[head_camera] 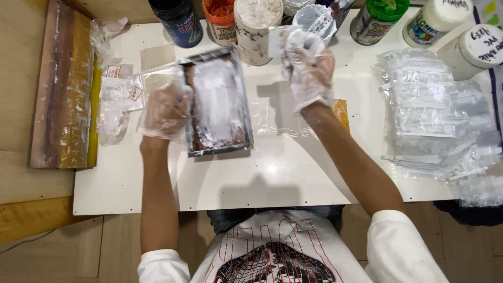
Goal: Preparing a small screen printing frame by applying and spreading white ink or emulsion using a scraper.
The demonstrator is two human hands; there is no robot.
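- At frame centre, on the white tabletop (272,173): rectangular metal-framed screen smeared with white paste (217,102).
- Left hand (165,109), in a clear plastic glove, rests on the screen's left edge; fingers curled, grip on the frame cannot be told.
- Right hand (309,65), gloved too, upper centre, fingers closed on a small white card (276,41).
- Right of frame: heap of clear plastic sachets (435,120).
- Top edge: row of paint jars (257,26).

White counter (272,173), glossy, catching overhead light glare near centre. Tan wood floor (31,251) along near edge and left. Paint-streaked wooden board (63,89) lies at left, beside counter. Thin cable (23,243) crosses floor, near left.
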